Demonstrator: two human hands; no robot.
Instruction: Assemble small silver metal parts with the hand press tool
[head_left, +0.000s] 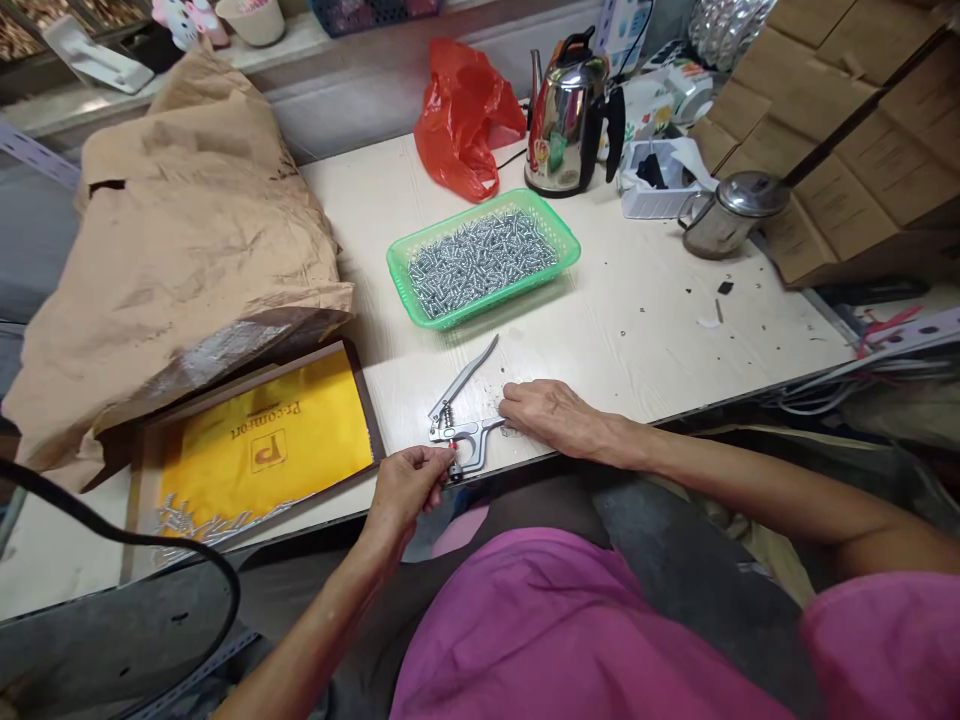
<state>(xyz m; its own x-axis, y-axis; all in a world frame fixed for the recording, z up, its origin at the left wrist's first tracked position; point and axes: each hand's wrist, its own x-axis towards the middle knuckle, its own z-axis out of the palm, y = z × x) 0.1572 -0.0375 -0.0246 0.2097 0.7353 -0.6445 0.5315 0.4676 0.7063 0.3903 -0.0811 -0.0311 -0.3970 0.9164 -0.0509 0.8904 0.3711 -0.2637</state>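
Observation:
A grey metal hand-lever tool (469, 432), with a coil spring and a raised lever, lies at the table's front edge. My left hand (409, 488) is closed in a pinch at the tool's near left end, beside a small red part; what lies between the fingertips is hidden. My right hand (551, 415) rests on the table by the tip of the tool's fixed handle, fingers curled together over small bits. Whether it grips anything I cannot make out. Beyond the tool stands a green plastic basket (412, 312) full of small silver metal pins (480, 262).
Silver pins (195, 525) lie on a yellow sheet (292, 440) in a shallow tray at left, beside brown paper (187, 220). Behind are a red plastic bag (465, 120) and a steel kettle (566, 120). A lidded cup (724, 220) and cardboard (862, 150) stand right.

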